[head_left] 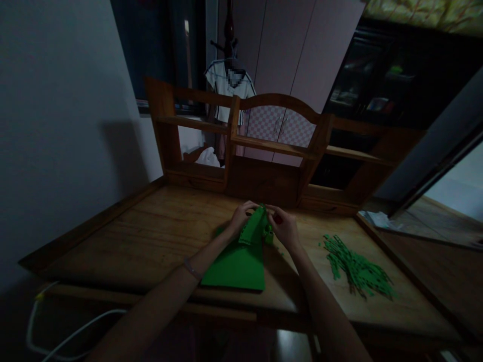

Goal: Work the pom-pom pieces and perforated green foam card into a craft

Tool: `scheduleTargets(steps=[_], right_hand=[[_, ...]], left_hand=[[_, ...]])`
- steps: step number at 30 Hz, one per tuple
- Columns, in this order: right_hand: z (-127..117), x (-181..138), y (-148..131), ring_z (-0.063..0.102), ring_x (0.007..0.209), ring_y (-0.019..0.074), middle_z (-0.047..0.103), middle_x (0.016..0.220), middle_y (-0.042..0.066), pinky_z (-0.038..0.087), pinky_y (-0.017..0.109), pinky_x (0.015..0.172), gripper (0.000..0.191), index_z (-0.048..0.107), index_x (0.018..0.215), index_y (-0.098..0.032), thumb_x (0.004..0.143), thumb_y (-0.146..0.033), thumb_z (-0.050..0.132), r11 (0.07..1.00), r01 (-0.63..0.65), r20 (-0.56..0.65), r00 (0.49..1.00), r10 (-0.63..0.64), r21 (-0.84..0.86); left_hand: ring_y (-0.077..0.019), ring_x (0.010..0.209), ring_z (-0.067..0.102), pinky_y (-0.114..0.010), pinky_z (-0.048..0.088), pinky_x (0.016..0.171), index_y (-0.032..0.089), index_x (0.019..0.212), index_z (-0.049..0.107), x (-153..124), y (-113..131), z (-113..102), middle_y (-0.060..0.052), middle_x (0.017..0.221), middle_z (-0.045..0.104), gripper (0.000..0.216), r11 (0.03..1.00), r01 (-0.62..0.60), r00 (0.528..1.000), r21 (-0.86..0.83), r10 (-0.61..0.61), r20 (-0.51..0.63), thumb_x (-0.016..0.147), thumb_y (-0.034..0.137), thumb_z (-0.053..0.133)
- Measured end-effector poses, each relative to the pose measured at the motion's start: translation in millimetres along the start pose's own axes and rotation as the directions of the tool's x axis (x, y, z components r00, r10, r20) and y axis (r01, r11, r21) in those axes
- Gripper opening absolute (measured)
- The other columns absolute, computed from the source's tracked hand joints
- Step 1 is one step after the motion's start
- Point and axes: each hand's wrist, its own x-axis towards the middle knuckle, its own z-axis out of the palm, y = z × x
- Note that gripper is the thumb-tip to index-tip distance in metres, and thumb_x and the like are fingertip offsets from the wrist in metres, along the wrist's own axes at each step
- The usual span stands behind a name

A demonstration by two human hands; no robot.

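My left hand (240, 217) is closed on the left and upper edge of a green slanted panel (252, 226) with small notches or holes along its lower edge. On the other side my right hand (286, 229) pinches near the panel's top, fingers bent inward. Something small and red shows by its fingers, too dim to name. Under the panel lies a flat green board (237, 271) near the table's front edge. Small green parts (268, 236) sit just right of the panel, partly hidden by my right hand. The fingertips of both hands are partly hidden.
A loose pile of thin green strips and pieces (356, 266) lies on the wooden table (151, 231) at the right. A wooden shelf unit (271, 146) rises along the back edge. A white cable (75, 337) hangs at the front left.
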Motion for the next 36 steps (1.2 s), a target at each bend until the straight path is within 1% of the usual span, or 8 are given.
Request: scheduleTargets(steps=[7,12,17,24,27,31,33,36], right_hand=[[3.1,-1.7,1.8,0.063,0.067,0.0180,0.069,0.077,0.003,0.040,0.027,0.063,0.025,0.066,0.105,-0.025,0.089,-0.033,0.049,0.972,0.061,0.018,0.998,-0.058,-0.226],[-0.4,-2.7,1.1,0.062,0.068,0.0172,0.069,0.077,0.004,0.035,0.026,0.060,0.023,0.066,0.102,-0.024,0.090,-0.032,0.049,0.931,0.141,0.045,0.990,-0.134,-0.338],[0.8,-4.3,-1.3,0.060,0.066,0.0173,0.067,0.075,0.005,0.030,0.027,0.059,0.021,0.066,0.085,-0.021,0.091,-0.030,0.047,0.863,0.220,0.071,0.975,-0.211,-0.454],[-0.5,-6.9,-1.9,0.058,0.068,0.0187,0.066,0.075,0.008,0.029,0.029,0.061,0.014,0.064,0.084,-0.017,0.087,-0.021,0.051,0.823,0.275,0.101,0.960,-0.260,-0.497],[-1.3,-5.0,1.0,0.060,0.070,0.0193,0.068,0.078,0.008,0.032,0.029,0.063,0.018,0.066,0.087,-0.018,0.088,-0.025,0.049,0.880,0.175,-0.019,0.979,-0.204,-0.443],[-2.6,-0.7,4.8,0.059,0.063,0.0173,0.067,0.073,0.005,0.036,0.027,0.060,0.021,0.068,0.092,-0.020,0.086,-0.033,0.052,0.976,0.000,-0.180,0.983,-0.040,-0.216],[-4.0,1.6,6.5,0.056,0.057,0.0157,0.063,0.064,0.002,0.037,0.026,0.057,0.023,0.069,0.088,-0.020,0.084,-0.037,0.054,0.995,-0.075,-0.217,0.974,0.060,-0.065],[-5.7,5.2,10.7,0.054,0.057,0.0149,0.061,0.063,0.002,0.038,0.024,0.054,0.025,0.069,0.080,-0.018,0.079,-0.040,0.057,0.968,-0.159,-0.199,0.960,0.197,0.193]], left_hand=[[-0.0169,0.091,0.059,-0.023,0.048,0.072,0.016,0.089,0.068,-2.5,7.9,-0.9,-0.005,0.094,0.061,0.018,0.999,-0.001,0.999,-0.036,0.002,0.035,0.072,0.019,0.064],[-0.0149,0.089,0.059,-0.022,0.048,0.073,0.016,0.088,0.068,-4.0,9.8,-0.6,-0.005,0.092,0.060,0.015,0.997,-0.070,0.997,-0.026,0.071,0.036,0.075,0.020,0.062],[-0.0138,0.085,0.058,-0.022,0.048,0.071,0.015,0.083,0.067,-6.9,14.9,1.7,-0.005,0.091,0.058,0.011,0.999,-0.047,0.998,0.002,0.047,0.031,0.076,0.019,0.060],[-0.0126,0.078,0.055,-0.022,0.046,0.070,0.015,0.077,0.062,-9.2,19.6,5.1,-0.003,0.084,0.055,0.007,0.989,-0.078,0.997,0.128,0.078,0.005,0.075,0.021,0.061],[-0.0126,0.076,0.054,-0.021,0.044,0.067,0.015,0.073,0.060,-9.3,19.7,4.2,-0.002,0.080,0.055,0.001,0.986,-0.073,0.997,0.152,0.072,0.011,0.073,0.015,0.059],[-0.0129,0.076,0.056,-0.021,0.043,0.066,0.016,0.074,0.061,-8.4,15.5,2.9,-0.001,0.081,0.057,0.007,0.988,0.005,1.000,0.156,-0.002,-0.020,0.071,0.011,0.057],[-0.0132,0.075,0.056,-0.022,0.043,0.066,0.015,0.075,0.063,-7.1,9.2,2.4,-0.002,0.079,0.059,0.005,0.981,0.062,0.996,0.183,-0.048,-0.079,0.073,0.017,0.059],[-0.0143,0.071,0.057,-0.024,0.043,0.066,0.014,0.070,0.064,-4.5,-4.2,1.4,-0.003,0.072,0.061,0.023,0.965,0.146,0.979,0.220,-0.110,-0.169,0.080,0.033,0.057]])
